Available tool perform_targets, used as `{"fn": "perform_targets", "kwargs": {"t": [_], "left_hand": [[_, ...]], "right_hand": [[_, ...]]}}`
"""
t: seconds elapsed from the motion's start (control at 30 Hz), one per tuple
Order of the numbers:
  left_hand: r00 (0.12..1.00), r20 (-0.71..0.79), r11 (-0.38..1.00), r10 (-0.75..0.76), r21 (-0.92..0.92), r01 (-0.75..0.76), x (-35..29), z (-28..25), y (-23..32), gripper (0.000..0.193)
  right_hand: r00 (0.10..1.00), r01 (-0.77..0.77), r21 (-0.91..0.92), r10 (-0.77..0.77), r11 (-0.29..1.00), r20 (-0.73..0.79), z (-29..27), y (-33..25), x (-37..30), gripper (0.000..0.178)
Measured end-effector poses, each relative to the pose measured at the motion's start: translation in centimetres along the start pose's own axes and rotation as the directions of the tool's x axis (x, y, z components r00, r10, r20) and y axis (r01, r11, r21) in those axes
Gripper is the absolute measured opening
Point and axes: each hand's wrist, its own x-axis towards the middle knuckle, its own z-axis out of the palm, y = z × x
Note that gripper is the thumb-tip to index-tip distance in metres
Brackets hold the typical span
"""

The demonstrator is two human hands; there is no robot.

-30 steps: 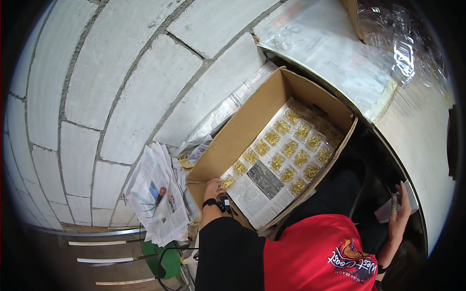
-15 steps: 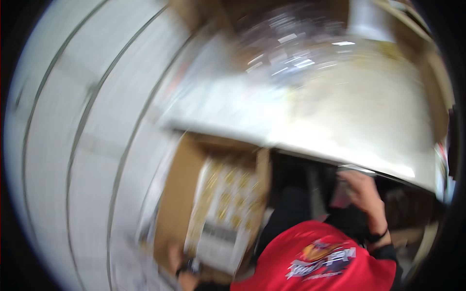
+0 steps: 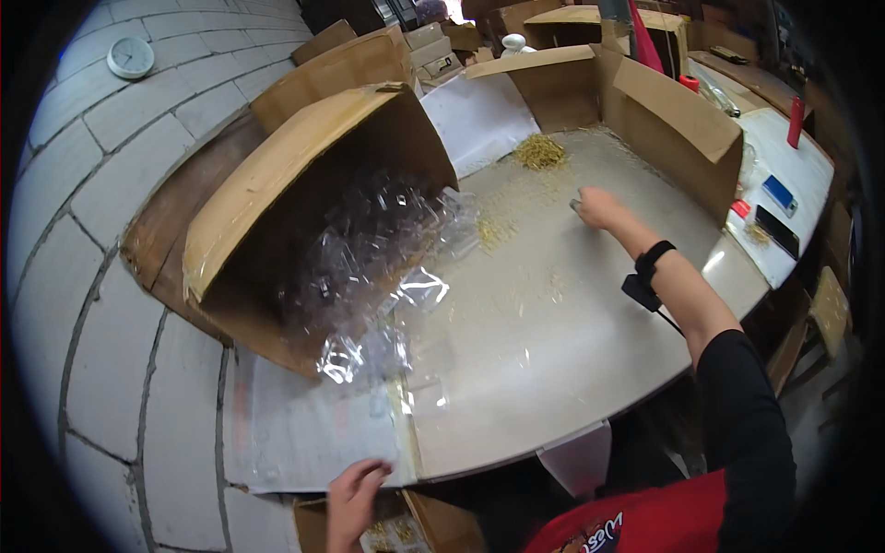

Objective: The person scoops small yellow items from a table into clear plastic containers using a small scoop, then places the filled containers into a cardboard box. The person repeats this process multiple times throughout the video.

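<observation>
The view has swung up from the box to the counter (image 3: 553,350). The right hand (image 3: 597,208), fingers curled shut on something small, rests near scattered gold bits (image 3: 539,152). The left hand (image 3: 355,498), fingers loosely open, touches the near edge. A sweeping arm might knock bits off.

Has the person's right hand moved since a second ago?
Yes. The right hand has gone from close beside the red shirt out over the pale table, toward the pile of small golden pieces.
</observation>
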Motion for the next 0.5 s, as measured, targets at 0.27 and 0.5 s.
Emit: {"fn": "perform_targets", "kwargs": {"t": [0.27,0.5], "left_hand": [[0.944,0.096,0.805,0.315,0.501,-0.319,12.8,8.2,0.6,0.019],[0.88,0.101,0.758,0.465,0.469,-0.454,13.6,9.1,-1.0,0.025]], "right_hand": [[0.956,0.16,-0.196,-0.103,0.968,0.274,6.3,-11.9,7.3,0.073],[0.827,0.528,-0.382,-0.357,0.758,0.434,6.6,-10.5,-5.8,0.069]]}}
